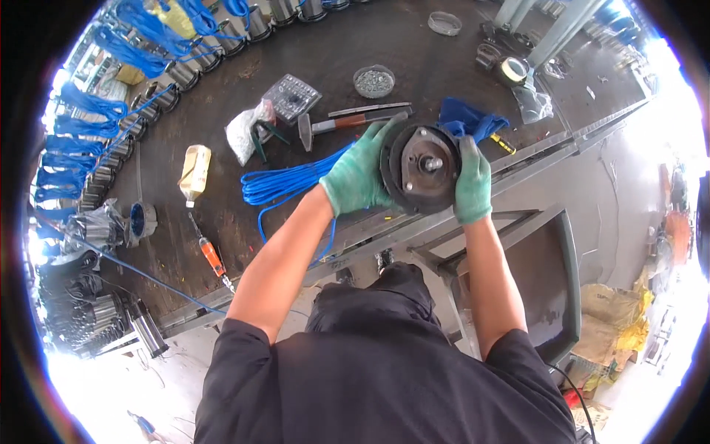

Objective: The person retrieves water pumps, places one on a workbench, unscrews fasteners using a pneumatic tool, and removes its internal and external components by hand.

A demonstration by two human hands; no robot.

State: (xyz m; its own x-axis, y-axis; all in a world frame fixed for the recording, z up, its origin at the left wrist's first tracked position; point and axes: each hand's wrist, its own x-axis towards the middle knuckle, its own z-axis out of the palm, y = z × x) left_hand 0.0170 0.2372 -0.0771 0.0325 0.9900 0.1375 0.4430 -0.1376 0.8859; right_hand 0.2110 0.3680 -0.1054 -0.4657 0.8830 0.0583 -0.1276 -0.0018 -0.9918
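Between my two green-gloved hands is a round black motor part (416,177) with a short shaft at its centre and several bolts around it. My left hand (359,174) grips its left rim, and my right hand (474,181) is wrapped round the right side. The part is raised near the bench's front edge, its shaft side facing up. Close to my left hand lies a coil of blue cable (277,186). Beyond it a hammer (305,133) rests on the bench. Past my right hand sits a crumpled blue cloth (470,118), with a yellow-handled tool (504,143) beside it.
On the dark bench (244,63) are a dish of small parts (373,81), a bolt tray (292,98), a plastic bottle (194,172), an orange power tool (211,255) and a tape roll (514,70). Metal cylinders with blue cables line the left. A chair (566,274) stands near my right arm.
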